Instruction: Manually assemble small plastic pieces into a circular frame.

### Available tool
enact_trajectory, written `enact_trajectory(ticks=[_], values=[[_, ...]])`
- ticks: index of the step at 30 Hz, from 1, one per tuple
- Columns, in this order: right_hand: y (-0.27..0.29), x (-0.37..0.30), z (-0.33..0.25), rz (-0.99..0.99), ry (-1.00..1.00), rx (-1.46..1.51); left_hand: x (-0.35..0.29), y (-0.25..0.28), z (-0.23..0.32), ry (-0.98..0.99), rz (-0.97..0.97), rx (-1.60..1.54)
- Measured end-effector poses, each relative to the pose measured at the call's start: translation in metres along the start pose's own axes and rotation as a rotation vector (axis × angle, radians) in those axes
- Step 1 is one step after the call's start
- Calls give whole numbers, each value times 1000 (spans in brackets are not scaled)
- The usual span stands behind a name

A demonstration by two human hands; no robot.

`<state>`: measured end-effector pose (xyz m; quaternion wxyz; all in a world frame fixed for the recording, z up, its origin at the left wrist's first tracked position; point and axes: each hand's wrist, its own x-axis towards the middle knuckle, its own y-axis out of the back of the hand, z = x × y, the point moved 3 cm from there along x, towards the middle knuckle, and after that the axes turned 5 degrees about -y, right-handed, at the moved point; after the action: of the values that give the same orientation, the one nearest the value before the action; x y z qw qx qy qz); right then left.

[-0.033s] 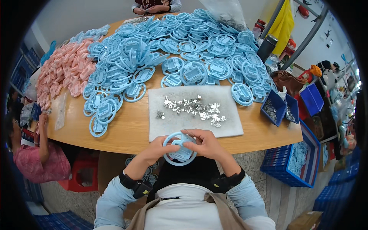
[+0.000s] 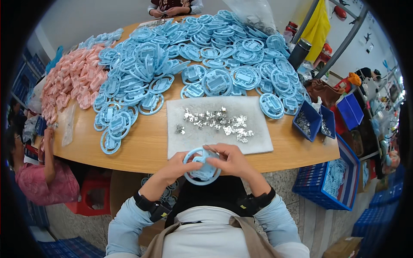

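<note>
A light blue round plastic piece (image 2: 205, 174), an outer ring with a moulded centre, is held between my hands just off the table's near edge. My left hand (image 2: 174, 167) grips its left side, with the thumb laid over the centre. On the upper right side, my right hand (image 2: 233, 161) is closed on the piece, its thumb also pressing toward the centre. Whether a small metal part is under the thumbs cannot be seen. Beyond my hands lies a white foam pad (image 2: 189, 144) with small shiny metal plates (image 2: 234, 121) scattered across it.
Similar blue pieces (image 2: 217, 81) are heaped across the wooden table (image 2: 288, 148), with pink pieces (image 2: 71, 77) at left. Blue bins (image 2: 307, 120) of small metal parts sit at the right edge. A blue crate (image 2: 309, 182) stands below. Co-workers sit at left (image 2: 47, 178) and far side (image 2: 174, 6).
</note>
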<state>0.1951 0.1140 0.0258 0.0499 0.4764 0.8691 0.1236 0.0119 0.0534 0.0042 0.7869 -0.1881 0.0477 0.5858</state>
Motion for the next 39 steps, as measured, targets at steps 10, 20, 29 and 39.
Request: enact_trajectory(ticks=[10, 20, 29, 39], values=[[48, 30, 30, 243, 124, -714, -1, -26, -17, -156, 426, -826], [48, 35, 23, 154, 154, -776, -33, -35, -27, 431, -240, -175], [28, 32, 4, 91, -66, -282, -18, -18, 34, -745, 233, 1303], [-15, 40, -12, 32, 174, -474, 16, 2, 9, -665, 335, 997]])
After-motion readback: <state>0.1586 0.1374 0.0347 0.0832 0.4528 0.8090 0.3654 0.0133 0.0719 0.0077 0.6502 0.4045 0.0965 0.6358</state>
